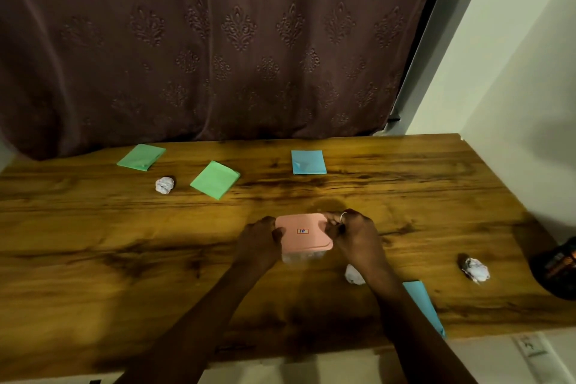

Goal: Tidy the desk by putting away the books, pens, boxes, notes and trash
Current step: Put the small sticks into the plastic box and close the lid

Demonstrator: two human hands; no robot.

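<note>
now the box [304, 235] step: left hand [260, 243] and right hand [353, 235] each clasp an end; next, it seems, lift it level and carry it off the desk [93, 243].

A small clear plastic box with a pink lid [304, 235] sits near the middle of the brown wooden tabletop [93, 243]. The left hand [260, 240] grips its left end and the right hand [352, 234] grips its right end, fingers curled over the lid. Farther back lie two green paper notes [141, 157] [215, 179] and a blue paper note [308, 162], with a crumpled white paper ball [164, 185] between the green ones. Another crumpled ball [353, 274] lies just beside the right wrist, and a third [475, 270] lies near the right edge. A second blue note [424, 302] lies at the front edge. A dark patterned curtain [218, 40] hangs behind.
</note>
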